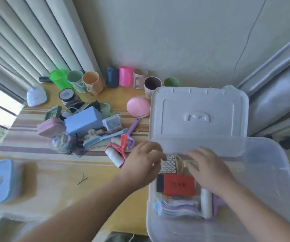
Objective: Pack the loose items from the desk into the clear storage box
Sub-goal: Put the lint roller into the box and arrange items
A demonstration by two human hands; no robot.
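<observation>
Both forearms extend forward from the lower edge of the view toward the clear storage box [271, 172], which stands open on the right side of the desk [53, 173]. The left hand [143, 161] hovers palm down at the box's near-left corner, fingers loosely spread and curved; the right hand [209, 170] is inside the box opening, palm down, fingers spread toward the back wall. The two hands are apart, with a white lattice-patterned piece [168, 164] and some tan loops [180, 162] between them; motion blur makes it impossible to tell whether either hand grips anything. The box lid [198, 112] stands raised behind the hands. Inside the box, just below the hands, lie a red card [179, 185], a white roller [206, 201] and a stack of pastel sheets [175, 209]. The remaining loose items sit in a pile to the left of the box: a blue carton [83, 122], a blue brush [104, 137], a red-handled lint roller [117, 154], a purple-handled tool [132, 131] and a pink ball [138, 106]. A row of coloured cups [92, 82] lines the back of the desk against a pale wall [184, 35]. A blue lidded container [0, 182] stands at the left edge. Vertical blinds [27, 32] cover the window on the left.
</observation>
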